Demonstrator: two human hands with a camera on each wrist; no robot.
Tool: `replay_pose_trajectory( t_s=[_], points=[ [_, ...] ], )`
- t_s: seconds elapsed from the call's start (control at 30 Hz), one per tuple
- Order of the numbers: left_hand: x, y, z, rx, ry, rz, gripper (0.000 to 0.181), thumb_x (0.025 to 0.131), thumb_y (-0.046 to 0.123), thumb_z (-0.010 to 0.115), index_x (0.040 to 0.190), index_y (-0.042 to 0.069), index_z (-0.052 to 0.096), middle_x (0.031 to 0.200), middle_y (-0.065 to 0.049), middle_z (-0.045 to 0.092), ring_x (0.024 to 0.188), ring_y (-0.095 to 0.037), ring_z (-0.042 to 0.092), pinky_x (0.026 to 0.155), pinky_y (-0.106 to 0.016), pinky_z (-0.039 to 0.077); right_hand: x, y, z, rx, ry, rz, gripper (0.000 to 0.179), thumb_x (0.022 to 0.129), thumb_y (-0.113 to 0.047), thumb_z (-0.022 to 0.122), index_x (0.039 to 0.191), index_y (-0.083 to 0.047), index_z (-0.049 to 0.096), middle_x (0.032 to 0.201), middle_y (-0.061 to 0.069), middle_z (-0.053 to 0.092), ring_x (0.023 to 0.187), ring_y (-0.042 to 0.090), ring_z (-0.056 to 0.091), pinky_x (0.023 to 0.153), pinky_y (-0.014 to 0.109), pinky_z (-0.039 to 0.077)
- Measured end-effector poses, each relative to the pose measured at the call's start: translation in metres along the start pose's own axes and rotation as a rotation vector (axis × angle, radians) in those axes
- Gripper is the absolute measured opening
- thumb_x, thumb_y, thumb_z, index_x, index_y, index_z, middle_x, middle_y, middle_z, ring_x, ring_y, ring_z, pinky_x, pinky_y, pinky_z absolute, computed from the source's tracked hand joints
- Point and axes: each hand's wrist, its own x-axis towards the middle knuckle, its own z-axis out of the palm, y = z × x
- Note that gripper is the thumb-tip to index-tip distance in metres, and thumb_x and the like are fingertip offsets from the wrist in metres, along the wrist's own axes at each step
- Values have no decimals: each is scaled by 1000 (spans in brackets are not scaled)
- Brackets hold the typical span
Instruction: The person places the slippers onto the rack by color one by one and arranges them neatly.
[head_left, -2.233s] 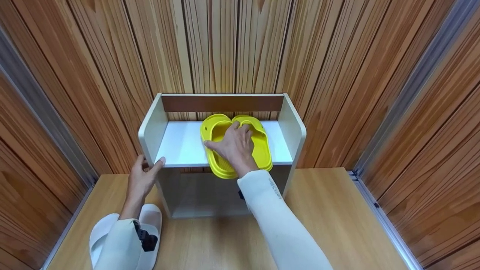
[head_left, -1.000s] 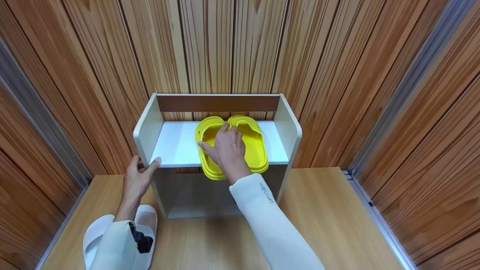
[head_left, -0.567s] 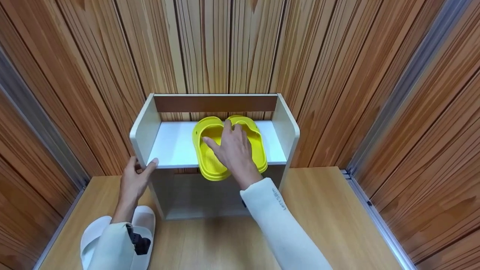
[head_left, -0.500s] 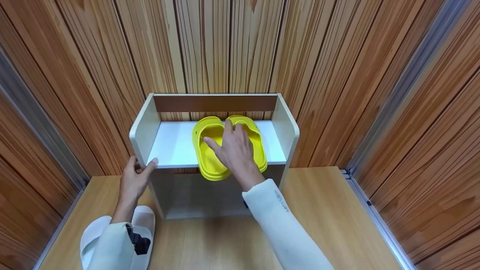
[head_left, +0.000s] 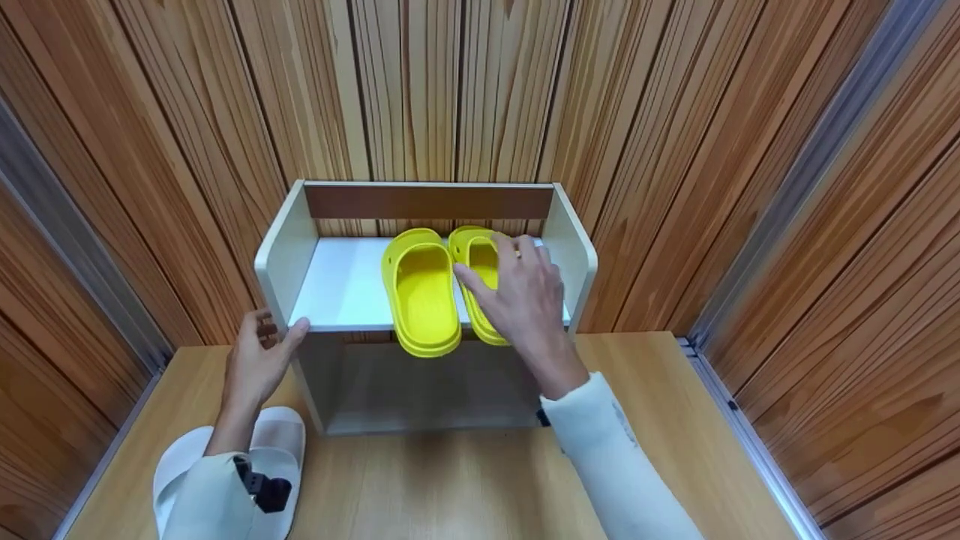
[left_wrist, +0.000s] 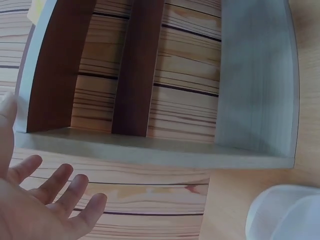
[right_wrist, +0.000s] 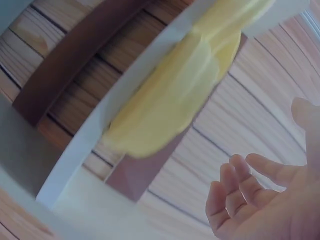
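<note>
A pair of yellow clogs, the left clog (head_left: pixel 426 296) and the right clog (head_left: pixel 471 240), stands on the upper board (head_left: pixel 345 277) of a small white shoe rack (head_left: pixel 274 259). Their heels overhang the front edge. My right hand (head_left: pixel 529 296) is over the right clog and hides much of it; in the right wrist view its loosely bent fingers (right_wrist: pixel 245 185) hold nothing and are apart from the clogs. At the rack's left side, my left hand (head_left: pixel 259 360) has its thumb at the front edge, while its other fingers (left_wrist: pixel 60 190) spread loosely below the board, apart from it.
White slides (head_left: pixel 277 435) lie on the wooden floor (head_left: pixel 420 487) at the lower left, partly under my left forearm. Wood-plank walls (head_left: pixel 420 90) stand behind and on both sides. Below the upper board is the rack's lower compartment (head_left: pixel 435 382).
My right hand has moved right, off the middle of the clogs, uncovering the left clog. My left hand has slipped slightly left and its fingers have loosened from the rack's side.
</note>
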Motion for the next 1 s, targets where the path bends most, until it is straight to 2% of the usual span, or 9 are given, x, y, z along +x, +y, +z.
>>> replay_pose_trajectory(
  t_s=[0.2, 0.33, 0.53, 0.7, 0.8, 1.0],
  points=[
    [-6, -6, -10, 13, -1, -42, 99, 91, 68, 58, 159, 8, 20, 158, -23, 30, 143, -41, 32, 111, -58, 36, -3, 29, -22, 63, 75, 19, 59, 93, -47, 71, 133, -3, 64, 118, 17, 60, 100, 33, 55, 84, 45, 45],
    [-11, -16, -19, 13, 14, -77, 100, 91, 71, 56, 160, 8, 19, 158, -25, 29, 142, -44, 33, 110, -59, 37, -5, 48, -34, 83, 133, 26, 56, 93, -42, 71, 133, -3, 63, 124, 20, 59, 105, 36, 55, 87, 48, 45],
    [-18, -36, -32, 54, 33, -119, 96, 95, 66, 54, 160, 6, 18, 158, -30, 28, 142, -49, 30, 110, -63, 34, -10, 76, -49, 179, 191, 118, 59, 91, -34, 75, 139, -3, 58, 133, 22, 53, 116, 37, 51, 94, 51, 46],
    [-22, -49, -41, 116, 94, -141, 92, 98, 62, 53, 160, 5, 16, 159, -31, 24, 144, -51, 25, 110, -67, 30, -13, 94, -56, 261, 120, 212, 65, 94, -35, 72, 147, -4, 49, 144, 23, 45, 127, 40, 47, 106, 57, 42],
    [-24, -59, -45, 152, 140, -157, 88, 99, 58, 53, 160, 4, 18, 159, -32, 24, 144, -52, 24, 109, -67, 30, -17, 105, -55, 340, 58, 267, 72, 95, -39, 70, 151, -5, 42, 149, 22, 41, 133, 40, 43, 109, 60, 38],
    [-28, -84, -56, 246, 211, -188, 87, 99, 54, 56, 157, -2, 23, 156, -35, 26, 141, -56, 26, 110, -68, 26, -25, 129, -37, 548, -59, 351, 85, 92, -44, 74, 156, -7, 32, 153, 21, 39, 138, 39, 40, 109, 58, 38]
  ],
)
